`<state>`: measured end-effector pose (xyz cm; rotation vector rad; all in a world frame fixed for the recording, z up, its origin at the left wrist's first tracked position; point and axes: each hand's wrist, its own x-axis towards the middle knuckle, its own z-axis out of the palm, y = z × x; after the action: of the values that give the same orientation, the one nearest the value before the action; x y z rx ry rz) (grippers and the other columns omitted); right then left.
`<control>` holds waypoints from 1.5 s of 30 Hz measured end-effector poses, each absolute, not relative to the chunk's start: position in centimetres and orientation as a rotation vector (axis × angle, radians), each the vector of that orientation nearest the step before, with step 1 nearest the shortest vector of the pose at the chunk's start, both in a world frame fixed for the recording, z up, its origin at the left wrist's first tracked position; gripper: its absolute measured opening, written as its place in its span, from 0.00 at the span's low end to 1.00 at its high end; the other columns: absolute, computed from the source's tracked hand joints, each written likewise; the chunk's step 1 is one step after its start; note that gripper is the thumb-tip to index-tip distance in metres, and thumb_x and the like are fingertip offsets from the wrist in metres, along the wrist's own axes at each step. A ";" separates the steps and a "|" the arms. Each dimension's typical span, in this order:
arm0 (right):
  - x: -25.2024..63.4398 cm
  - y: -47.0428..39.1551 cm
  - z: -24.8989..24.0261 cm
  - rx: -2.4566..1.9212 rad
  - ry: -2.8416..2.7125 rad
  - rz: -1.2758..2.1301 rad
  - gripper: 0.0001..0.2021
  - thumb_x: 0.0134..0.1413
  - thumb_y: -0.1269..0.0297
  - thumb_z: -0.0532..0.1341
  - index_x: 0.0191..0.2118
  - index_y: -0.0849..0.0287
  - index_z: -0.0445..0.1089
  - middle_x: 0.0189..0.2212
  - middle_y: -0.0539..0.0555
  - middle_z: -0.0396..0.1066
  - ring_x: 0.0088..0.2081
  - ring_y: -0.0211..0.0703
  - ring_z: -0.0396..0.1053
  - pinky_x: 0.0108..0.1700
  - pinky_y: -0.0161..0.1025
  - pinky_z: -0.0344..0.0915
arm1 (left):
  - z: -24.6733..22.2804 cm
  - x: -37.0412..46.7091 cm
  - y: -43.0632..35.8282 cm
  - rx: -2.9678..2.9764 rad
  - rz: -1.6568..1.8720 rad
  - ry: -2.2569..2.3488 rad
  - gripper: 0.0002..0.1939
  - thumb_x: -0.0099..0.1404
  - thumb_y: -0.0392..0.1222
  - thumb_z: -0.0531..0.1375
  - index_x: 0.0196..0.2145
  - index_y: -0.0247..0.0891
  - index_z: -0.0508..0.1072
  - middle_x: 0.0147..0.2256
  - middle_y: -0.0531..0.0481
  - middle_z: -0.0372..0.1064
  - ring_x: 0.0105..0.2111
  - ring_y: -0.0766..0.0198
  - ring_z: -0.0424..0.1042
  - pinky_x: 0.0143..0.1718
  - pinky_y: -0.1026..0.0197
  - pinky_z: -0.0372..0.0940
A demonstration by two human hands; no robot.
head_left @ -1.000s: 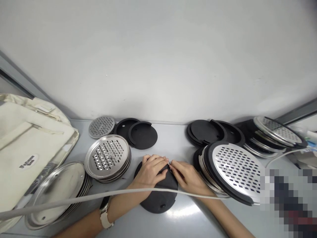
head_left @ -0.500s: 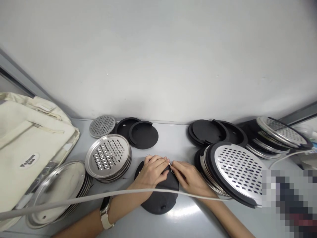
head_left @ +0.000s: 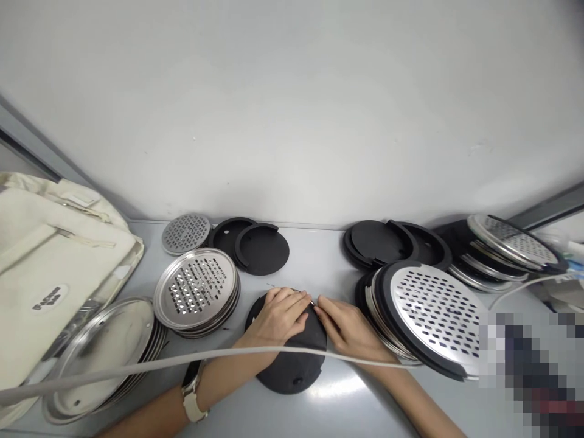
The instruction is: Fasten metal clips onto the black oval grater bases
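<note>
Centrally, a black disc lies on a grey table. At its twelve o'clock, the left hand lies over the edge, its grip unclear. At one o'clock, the right hand pinches a thin shiny piece, too small to identify. Around the disc, perforated plates are stacked at ten o'clock, solid plates at nine, and a rimmed grater near three.

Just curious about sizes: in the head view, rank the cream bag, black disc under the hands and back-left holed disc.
1. Cream bag, cut off at left
2. Black disc, partly hidden
3. Back-left holed disc
</note>
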<state>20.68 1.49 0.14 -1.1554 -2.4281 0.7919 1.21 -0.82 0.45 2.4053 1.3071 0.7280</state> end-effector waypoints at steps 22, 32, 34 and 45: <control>20.4 1.8 0.3 -1.168 -2.094 1.009 0.12 0.65 0.59 0.49 0.35 0.59 0.64 0.22 0.46 0.58 0.25 0.35 0.57 0.28 0.32 0.55 | 0.9 0.9 -0.8 2.298 0.766 1.377 0.11 0.70 0.32 0.46 0.43 0.39 0.65 0.39 0.49 0.67 0.41 0.61 0.66 0.46 0.55 0.58; 19.9 1.3 0.6 -1.040 -2.275 0.806 0.08 0.64 0.66 0.50 0.34 0.58 0.63 0.26 0.49 0.62 0.29 0.38 0.62 0.32 0.34 0.58 | 1.1 0.9 -0.7 2.122 0.988 1.154 0.08 0.71 0.34 0.50 0.40 0.40 0.67 0.39 0.51 0.68 0.42 0.64 0.67 0.48 0.60 0.61; 20.0 1.4 0.7 -1.032 -2.266 0.781 0.09 0.64 0.67 0.50 0.33 0.57 0.63 0.27 0.50 0.63 0.31 0.39 0.63 0.34 0.35 0.59 | 1.2 1.0 -0.9 2.085 1.012 1.215 0.06 0.70 0.35 0.50 0.40 0.40 0.66 0.38 0.51 0.66 0.40 0.65 0.67 0.44 0.61 0.63; 20.0 1.7 0.2 -1.084 -2.183 0.713 0.09 0.65 0.68 0.48 0.37 0.58 0.65 0.34 0.55 0.62 0.37 0.43 0.64 0.44 0.42 0.64 | 1.8 0.6 -0.9 2.476 0.609 1.463 0.09 0.64 0.40 0.56 0.27 0.39 0.59 0.29 0.52 0.61 0.32 0.60 0.63 0.34 0.58 0.60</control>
<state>20.04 1.69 0.20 -1.0840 -2.1833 0.7134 0.55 -0.86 1.80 2.4756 1.4627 0.6088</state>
